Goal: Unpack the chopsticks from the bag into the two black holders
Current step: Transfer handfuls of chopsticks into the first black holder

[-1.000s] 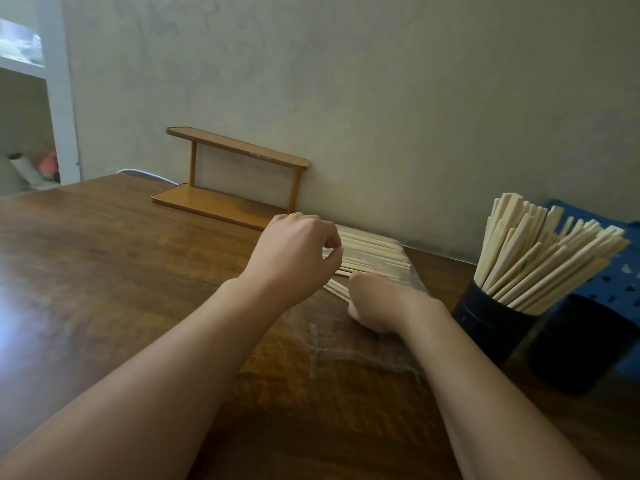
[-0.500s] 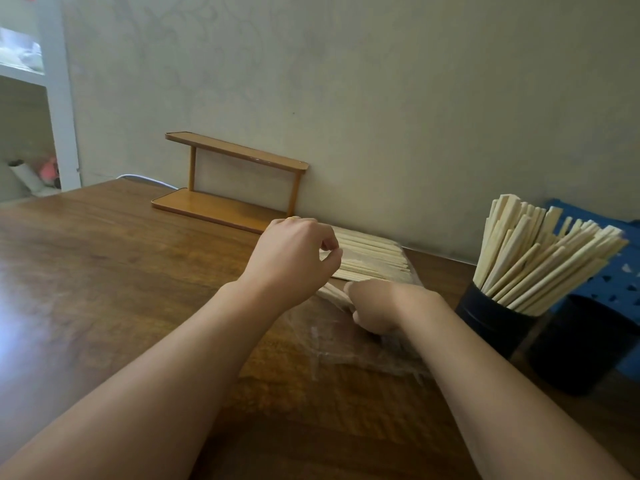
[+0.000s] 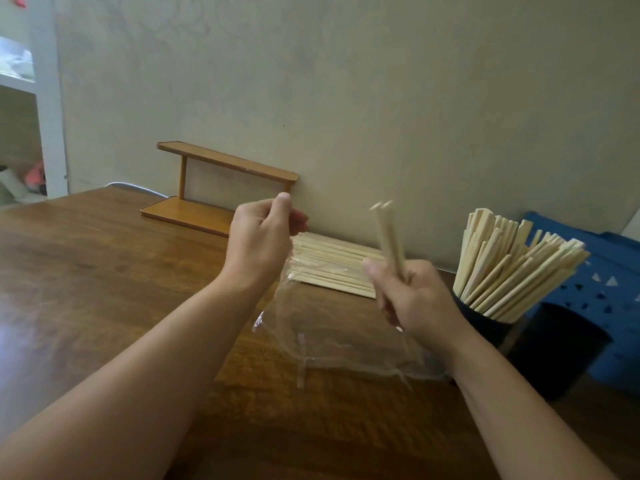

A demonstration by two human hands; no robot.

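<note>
My right hand (image 3: 412, 292) pinches a few chopsticks (image 3: 389, 233) upright at frame centre; my left hand (image 3: 259, 244) pinches the bag (image 3: 332, 337). I'd tip them narrow-end down into the emptier holder (image 3: 557, 348), lower right.

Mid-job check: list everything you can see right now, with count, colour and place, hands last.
Held chopsticks: a few, pale wood, upright in the right hand.
Bagged chopsticks: one flat stack, pale wood, by the wall.
Plastic bag: one, clear, on the table.
Holders: two, black, at right; near one packed with chopsticks, far one shows none.
Shelf rack: one, orange-brown, against the wall.
Crate: one, blue, far right.
Table: one, brown wood.
Left hand: pinches the bag's edge.
Right hand: grips chopsticks.
</note>
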